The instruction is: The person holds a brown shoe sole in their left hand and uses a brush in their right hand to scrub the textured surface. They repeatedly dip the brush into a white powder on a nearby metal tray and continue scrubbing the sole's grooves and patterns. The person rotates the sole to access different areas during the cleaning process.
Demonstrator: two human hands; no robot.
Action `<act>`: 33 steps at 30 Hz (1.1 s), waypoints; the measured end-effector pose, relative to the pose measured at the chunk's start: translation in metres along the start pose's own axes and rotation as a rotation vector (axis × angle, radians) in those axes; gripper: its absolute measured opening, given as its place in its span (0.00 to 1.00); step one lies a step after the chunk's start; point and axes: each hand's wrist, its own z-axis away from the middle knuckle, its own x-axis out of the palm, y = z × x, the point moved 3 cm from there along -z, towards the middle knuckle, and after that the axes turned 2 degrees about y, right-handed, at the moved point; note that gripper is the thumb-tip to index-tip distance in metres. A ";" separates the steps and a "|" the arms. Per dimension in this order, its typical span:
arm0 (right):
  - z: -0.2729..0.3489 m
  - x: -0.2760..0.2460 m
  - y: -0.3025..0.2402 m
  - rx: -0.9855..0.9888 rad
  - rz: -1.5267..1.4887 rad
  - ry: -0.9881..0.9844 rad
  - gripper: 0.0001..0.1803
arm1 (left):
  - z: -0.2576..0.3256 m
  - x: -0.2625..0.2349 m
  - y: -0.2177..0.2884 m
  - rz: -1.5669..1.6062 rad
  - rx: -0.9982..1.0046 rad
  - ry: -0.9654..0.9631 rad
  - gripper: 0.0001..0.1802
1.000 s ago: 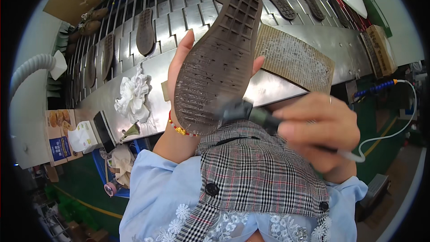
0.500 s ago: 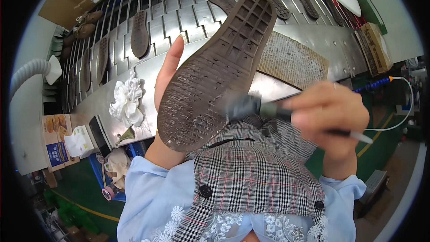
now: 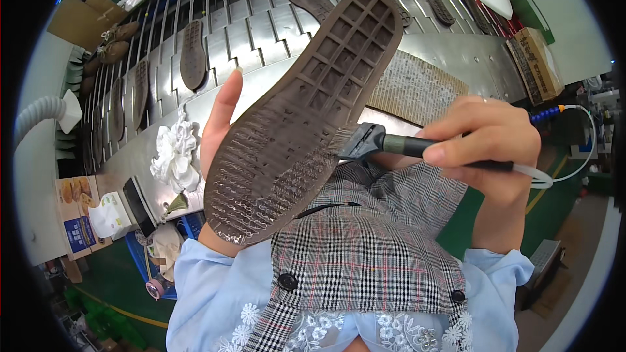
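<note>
A dark brown shoe sole (image 3: 297, 124) lies across my left hand (image 3: 222, 117), grid-patterned heel pointing up and away. My left thumb stands up beside its left edge, while the other fingers are hidden behind the sole. Shiny wet streaks cover the forefoot part. My right hand (image 3: 489, 137) is closed round the black handle of a glue brush (image 3: 407, 146) with a pale hose at its rear end. The brush's head touches the right edge of the sole near its middle.
A slatted metal conveyor (image 3: 251, 36) carries several brown soles (image 3: 193, 55). On its metal edge lie crumpled white tissue (image 3: 176, 156) and a ribbed, glue-stained board (image 3: 417, 85). Cardboard boxes (image 3: 538, 68) stand at right. A white corrugated duct (image 3: 45, 117) and a blue basket (image 3: 140, 248) are at left.
The brush has moved from the forefoot up to the sole's right edge by the middle. The sole's toe end has shifted left and toward me, with my left hand.
</note>
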 end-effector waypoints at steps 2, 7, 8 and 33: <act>0.001 -0.005 0.007 0.020 -0.069 -0.037 0.13 | 0.001 0.003 -0.005 -0.143 0.160 0.267 0.36; 0.024 -0.017 0.021 0.016 -0.415 0.242 0.20 | -0.002 0.007 -0.017 -0.036 0.196 0.024 0.35; 0.027 -0.010 0.024 0.105 -0.508 0.348 0.20 | 0.004 -0.002 -0.011 -0.048 0.219 0.147 0.34; 0.022 0.084 0.009 0.558 -0.368 0.693 0.13 | -0.010 -0.054 -0.031 -0.440 0.206 0.151 0.28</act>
